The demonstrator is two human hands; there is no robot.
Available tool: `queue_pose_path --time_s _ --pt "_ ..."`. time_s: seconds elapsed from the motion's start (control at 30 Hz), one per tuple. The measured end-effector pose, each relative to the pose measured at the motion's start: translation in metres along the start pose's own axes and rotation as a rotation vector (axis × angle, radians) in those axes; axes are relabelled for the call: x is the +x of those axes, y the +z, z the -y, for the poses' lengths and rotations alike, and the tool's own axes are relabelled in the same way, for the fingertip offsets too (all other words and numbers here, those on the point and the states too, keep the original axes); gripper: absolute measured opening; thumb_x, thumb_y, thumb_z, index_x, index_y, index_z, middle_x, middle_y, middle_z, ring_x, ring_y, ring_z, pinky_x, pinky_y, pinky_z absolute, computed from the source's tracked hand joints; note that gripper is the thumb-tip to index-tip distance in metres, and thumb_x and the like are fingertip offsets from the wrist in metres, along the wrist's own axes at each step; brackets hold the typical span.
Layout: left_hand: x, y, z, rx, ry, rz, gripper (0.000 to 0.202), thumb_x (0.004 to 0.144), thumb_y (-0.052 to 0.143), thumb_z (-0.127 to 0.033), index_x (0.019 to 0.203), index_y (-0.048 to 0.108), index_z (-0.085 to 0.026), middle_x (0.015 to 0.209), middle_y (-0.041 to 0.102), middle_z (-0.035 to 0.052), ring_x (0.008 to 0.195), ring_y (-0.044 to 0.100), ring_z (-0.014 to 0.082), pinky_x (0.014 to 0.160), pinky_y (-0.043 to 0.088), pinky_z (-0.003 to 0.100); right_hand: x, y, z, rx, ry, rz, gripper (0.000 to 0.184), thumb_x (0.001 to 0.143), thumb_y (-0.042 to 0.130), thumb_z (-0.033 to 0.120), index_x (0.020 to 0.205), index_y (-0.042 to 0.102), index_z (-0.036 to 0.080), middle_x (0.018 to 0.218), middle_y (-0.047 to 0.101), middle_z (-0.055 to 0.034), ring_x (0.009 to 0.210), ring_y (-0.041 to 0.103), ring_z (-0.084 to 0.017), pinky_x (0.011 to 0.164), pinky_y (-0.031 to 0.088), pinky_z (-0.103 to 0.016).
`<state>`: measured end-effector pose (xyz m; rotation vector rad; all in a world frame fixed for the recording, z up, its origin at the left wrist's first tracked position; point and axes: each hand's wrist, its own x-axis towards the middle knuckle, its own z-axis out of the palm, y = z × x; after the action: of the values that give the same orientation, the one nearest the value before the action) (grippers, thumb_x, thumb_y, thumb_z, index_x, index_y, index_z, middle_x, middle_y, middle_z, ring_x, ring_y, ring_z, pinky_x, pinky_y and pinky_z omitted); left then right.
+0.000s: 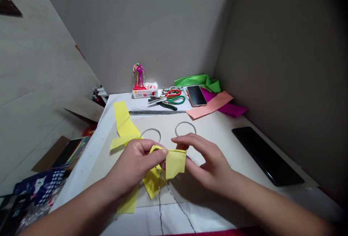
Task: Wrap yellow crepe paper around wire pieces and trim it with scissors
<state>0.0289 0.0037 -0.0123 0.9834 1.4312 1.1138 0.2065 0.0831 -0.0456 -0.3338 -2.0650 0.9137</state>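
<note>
My left hand (140,158) pinches a twisted wire frame (161,183) between thumb and fingers, together with the yellow crepe paper strip (175,163) on its upper part. Two wire legs hang down from the frame toward the table's front edge. The paper's top edge is rolled, and its loose end spreads to the right. My right hand (206,160) is beside that end with thumb and index finger apart; whether a fingertip touches the paper is hidden. More yellow paper (123,120) lies to the left and under the left hand.
Two wire rings (185,123) lie beyond my hands. Further back are green-handled scissors (175,100), straight wires (154,112), a phone (196,95), salmon paper (210,106), green paper (194,81) and a small wire figure (139,74). A dark slab (266,154) rests at right.
</note>
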Motion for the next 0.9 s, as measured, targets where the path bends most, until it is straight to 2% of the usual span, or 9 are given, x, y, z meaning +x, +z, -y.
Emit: queue_pose_path --time_s 0.13,0.33,0.47,0.7,0.9 --pt "-0.001 0.002 0.001 -0.006 0.001 -0.002 0.020 0.079 0.066 -0.029 0.065 0.067 -0.015 0.062 0.066 -0.0006 0.060 0.058 0.0126 0.062 0.044 0.023 -0.003 0.002 -0.003 -0.177 -0.223 -0.060 0.035 0.082 0.050 0.005 0.113 0.057 0.020 0.091 0.066 -0.0084 0.082 0.062 -0.018 0.069 0.052 -0.031" --pt "0.000 0.006 0.005 -0.077 -0.013 0.053 0.019 0.081 0.065 -0.028 0.067 0.069 -0.015 0.065 0.068 0.0008 0.063 0.060 0.0132 0.065 0.046 0.024 0.000 -0.003 0.001 -0.244 -0.251 -0.081 0.026 0.081 0.050 0.006 0.102 0.060 0.017 0.082 0.068 -0.0085 0.072 0.062 -0.018 0.062 0.051 -0.030" --pt "0.000 0.006 0.007 -0.149 -0.041 0.125 0.017 0.080 0.068 -0.029 0.071 0.071 -0.014 0.069 0.069 0.0020 0.066 0.061 0.0123 0.068 0.046 0.023 0.000 -0.004 0.003 -0.227 -0.222 -0.085 0.023 0.082 0.049 0.006 0.097 0.062 0.018 0.078 0.067 -0.0067 0.068 0.061 -0.017 0.061 0.049 -0.029" --pt "0.001 0.005 0.007 -0.149 -0.068 0.136 0.014 0.075 0.074 -0.029 0.079 0.075 -0.016 0.075 0.072 0.0030 0.071 0.062 0.0121 0.069 0.046 0.021 -0.002 -0.002 0.007 -0.079 -0.053 -0.077 0.017 0.082 0.052 0.005 0.087 0.064 0.017 0.073 0.067 -0.0044 0.067 0.060 -0.014 0.062 0.048 -0.026" --pt "0.001 0.001 0.003 -0.175 -0.071 0.214 0.010 0.071 0.078 -0.027 0.076 0.076 -0.018 0.073 0.073 0.0024 0.073 0.064 0.0124 0.072 0.047 0.021 0.001 0.000 0.013 -0.019 0.064 -0.098 0.013 0.079 0.056 0.005 0.079 0.065 0.015 0.069 0.065 -0.0020 0.062 0.058 -0.011 0.060 0.046 -0.022"
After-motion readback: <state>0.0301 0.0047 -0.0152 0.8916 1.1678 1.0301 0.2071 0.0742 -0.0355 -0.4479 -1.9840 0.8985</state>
